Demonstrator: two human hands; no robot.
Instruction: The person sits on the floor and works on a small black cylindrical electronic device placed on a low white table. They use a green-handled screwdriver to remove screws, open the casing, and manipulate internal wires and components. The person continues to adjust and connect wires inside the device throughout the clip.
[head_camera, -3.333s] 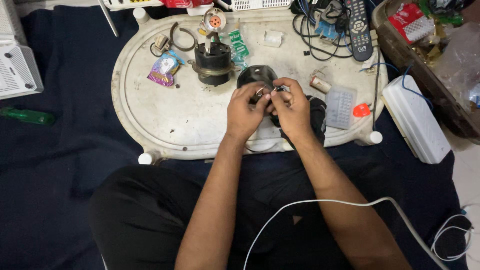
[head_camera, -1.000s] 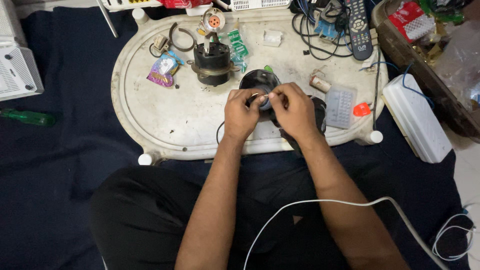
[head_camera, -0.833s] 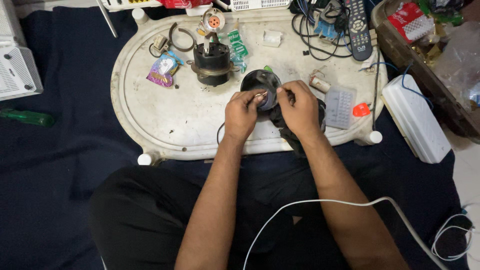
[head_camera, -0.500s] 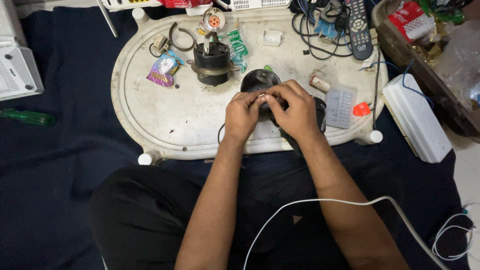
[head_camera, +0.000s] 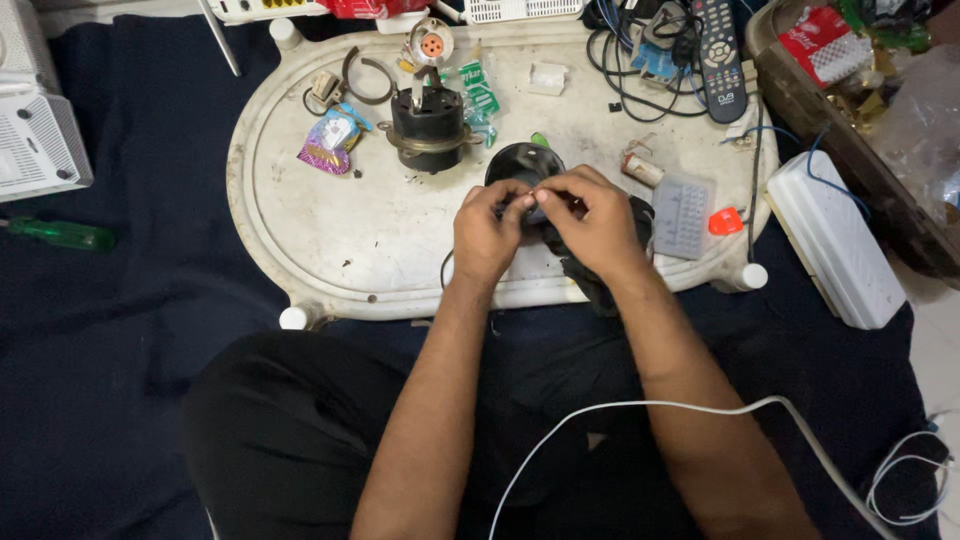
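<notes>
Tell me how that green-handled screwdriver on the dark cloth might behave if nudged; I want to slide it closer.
The green screwdriver looks round-handled, so it would probably roll rather than slide. The dark cloth under it seems soft and wrinkled, which may stop it early. It looks rigid and fairly light, likely easy to lift instead.

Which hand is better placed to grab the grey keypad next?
Right, probably. The right hand sits right beside the grey keypad; the left hand is farther off, with the right hand between.

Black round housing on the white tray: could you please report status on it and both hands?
Left hand and right hand pinched together over black round housing. Item in fingertips too small to tell. Dark cylindrical motor part stands apart, upper left.
</notes>
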